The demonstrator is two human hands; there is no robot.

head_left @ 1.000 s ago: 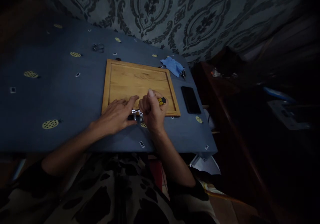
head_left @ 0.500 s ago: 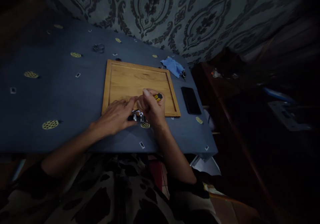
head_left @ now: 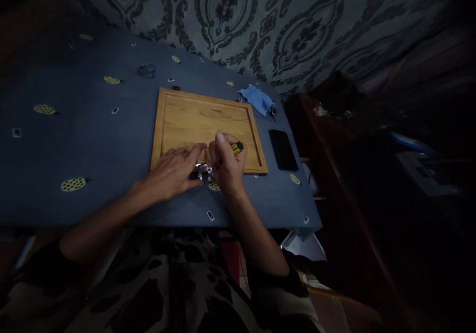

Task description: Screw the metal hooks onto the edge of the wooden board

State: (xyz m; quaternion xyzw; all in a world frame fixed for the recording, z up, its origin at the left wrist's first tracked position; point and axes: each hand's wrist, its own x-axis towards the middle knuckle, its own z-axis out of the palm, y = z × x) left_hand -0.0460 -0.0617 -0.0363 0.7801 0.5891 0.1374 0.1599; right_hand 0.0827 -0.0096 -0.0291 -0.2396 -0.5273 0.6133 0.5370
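A framed wooden panel [head_left: 197, 120], like a cabinet door, lies flat on the table. At its near edge is a small shiny metal hinge [head_left: 209, 174], partly covered by fingers. My left hand [head_left: 173, 170] rests over the panel's near edge, thumb below and fingers above, gripping the hinge from the left. My right hand [head_left: 225, 163] is closed in a fist, thumb on top, around a screwdriver [head_left: 237, 147] with a yellow and black handle. The screwdriver points left toward the hinge; its tip is hidden by my hands.
Right of the panel lies a black phone [head_left: 283, 149]. A blue cloth [head_left: 256, 98] sits behind the panel's far right corner, a dark tool partly under it. Scissors [head_left: 146, 70] lie at the back left. The blue patterned tablecloth [head_left: 92, 149] reaches the table's front edge.
My right fist, still around the screwdriver, has turned and shifted very slightly. My left hand stays in place. The whole view has moved a little.
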